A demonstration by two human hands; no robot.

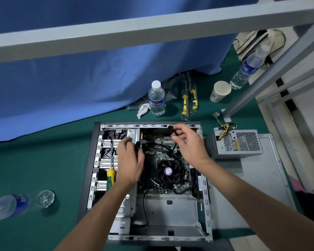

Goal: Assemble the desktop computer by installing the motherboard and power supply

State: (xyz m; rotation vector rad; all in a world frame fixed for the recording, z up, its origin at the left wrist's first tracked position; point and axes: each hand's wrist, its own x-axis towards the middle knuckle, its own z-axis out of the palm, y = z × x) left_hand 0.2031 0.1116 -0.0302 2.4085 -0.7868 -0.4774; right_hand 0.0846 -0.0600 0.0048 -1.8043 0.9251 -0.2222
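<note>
Item: two bare forearms, entering from the near edge, both reaching into the computer case.

Landmark: computer case, laid on its side, open, on the green-covered bench.

Left hand: over the case's left-centre, fingers curled down around a black part at the motherboard's left edge; exactly what it holds cannot be told.

Right hand: above the case's far right, thumb and fingers pinching a black cable whose connector sits at the case's far rim.

Motherboard: inside the case, right half, with a black CPU fan near its middle.

Screwdriver: yellow-and-green handle, lying in the case's left bay, just beside the left hand.

Power supply: grey box, outside the case, just right of its far corner, resting on the detached side panel; coloured wires at its far end.

Beyond the case: capped water bottle, crumpled tissue, packaged yellow tools, paper cup.

Left of the case: a bottle lying on its side.
</note>
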